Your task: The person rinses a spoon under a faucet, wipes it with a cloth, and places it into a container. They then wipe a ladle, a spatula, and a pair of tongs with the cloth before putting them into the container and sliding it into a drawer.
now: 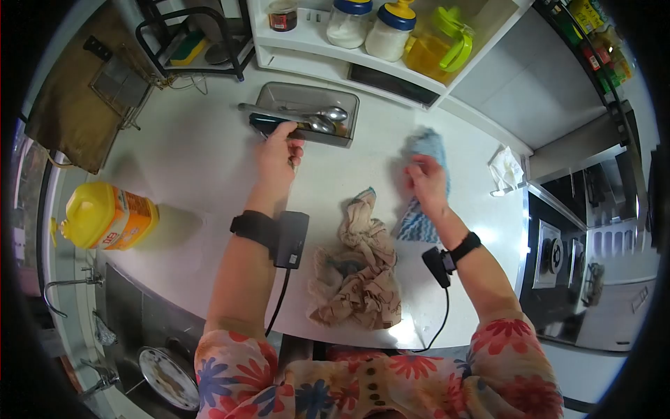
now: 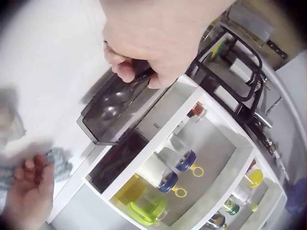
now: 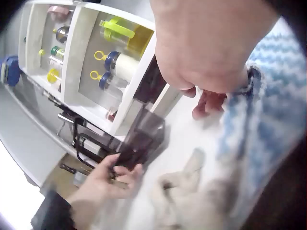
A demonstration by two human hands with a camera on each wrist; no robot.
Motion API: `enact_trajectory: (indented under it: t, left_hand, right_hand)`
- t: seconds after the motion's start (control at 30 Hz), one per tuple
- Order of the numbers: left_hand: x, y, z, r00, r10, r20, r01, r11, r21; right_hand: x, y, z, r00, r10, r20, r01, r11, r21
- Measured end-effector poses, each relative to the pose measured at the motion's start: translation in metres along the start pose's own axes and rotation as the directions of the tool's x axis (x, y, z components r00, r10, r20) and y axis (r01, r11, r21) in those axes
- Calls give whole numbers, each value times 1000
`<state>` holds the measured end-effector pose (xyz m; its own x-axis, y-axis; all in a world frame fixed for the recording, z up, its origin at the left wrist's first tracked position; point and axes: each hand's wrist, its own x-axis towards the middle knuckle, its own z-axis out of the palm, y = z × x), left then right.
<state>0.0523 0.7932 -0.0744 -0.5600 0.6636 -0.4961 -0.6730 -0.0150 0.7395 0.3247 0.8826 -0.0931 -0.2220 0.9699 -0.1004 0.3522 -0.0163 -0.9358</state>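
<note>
A see-through grey cutlery tray (image 1: 349, 134) holding spoons (image 1: 322, 123) lies towards the back of the counter. My left hand (image 1: 278, 159) grips the near end of this tray, thumb on one side and fingers curled at the other. In the left wrist view the spoons lie inside the tray, beyond the fingers. My right hand (image 1: 427, 183) is over a blue-and-white towel (image 1: 419, 225), its fingers loosely bent beside the cloth with nothing visible between them. A crumpled beige cloth (image 1: 366, 276) lies between the forearms.
A white shelf (image 1: 307, 61) with jars and a green-lidded pitcher (image 1: 443, 49) borders the back. On the left stand a yellow jug (image 1: 105, 216) and a sink (image 1: 129, 314). A black rack (image 1: 202, 70) is behind left; a stove (image 1: 551, 255) is at right.
</note>
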Motion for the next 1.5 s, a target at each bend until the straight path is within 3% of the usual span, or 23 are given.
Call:
enact_trajectory:
  t: [0.03, 0.07, 0.1, 0.13, 0.2, 0.43, 0.83, 1.03, 1.13, 1.27, 1.33, 1.37, 1.43, 1.47, 1.5]
  left_hand:
    - [3, 7, 0, 998, 45, 32, -45, 999, 5]
    - [8, 15, 2, 999, 33, -4, -33, 999, 29]
    - [12, 22, 3, 999, 32, -3, -32, 999, 32]
    - [16, 30, 5, 998, 47, 34, -50, 996, 74]
    - [17, 39, 8, 983, 143, 115, -155, 982, 109]
    - [42, 57, 22, 994, 97, 59, -105, 981, 162]
    - [61, 66, 41, 987, 84, 136, -108, 978, 181]
    - [70, 69, 47, 998, 38, 41, -47, 966, 253]
    - [56, 75, 27, 994, 97, 49, -109, 863, 494]
    - [34, 102, 21, 973, 171, 154, -230, 761, 607]
    - [31, 115, 33, 852, 326, 409, -522, 472, 711]
    - [31, 120, 41, 852, 325, 411, -523, 473, 709]
    - [34, 128, 62, 720, 379, 581, -690, 296, 661]
    - [43, 128, 69, 720, 379, 581, -690, 301, 658]
    - [52, 126, 75, 429, 518, 739, -824, -110, 556]
  right_hand:
    - [2, 8, -10, 1000, 1, 0, -1, 1000, 2]
    - [2, 16, -19, 980, -192, -58, 173, 954, -243]
    - [0, 21, -23, 921, -384, -66, 308, 821, -481]
    - [-3, 26, -22, 921, -382, -70, 305, 823, -480]
    - [-8, 32, -16, 838, -545, -22, 419, 670, -613]
    - [-10, 31, -13, 861, -508, -38, 373, 680, -631]
    - [-11, 29, -14, 843, -537, -4, 412, 651, -637]
    - [-12, 26, -14, 835, -551, 3, 430, 647, -630]
    - [-11, 27, -15, 839, -544, -10, 418, 657, -627]
    - [-13, 23, -15, 846, -533, -8, 419, 675, -607]
    - [-13, 23, -14, 846, -534, -11, 420, 677, -604]
    - [-13, 23, -14, 850, -526, -13, 411, 680, -607]
    - [-13, 25, -15, 855, -519, -14, 402, 679, -613]
    - [-12, 26, -15, 850, -527, -10, 412, 676, -611]
    - [-12, 27, -15, 844, -536, -7, 422, 673, -608]
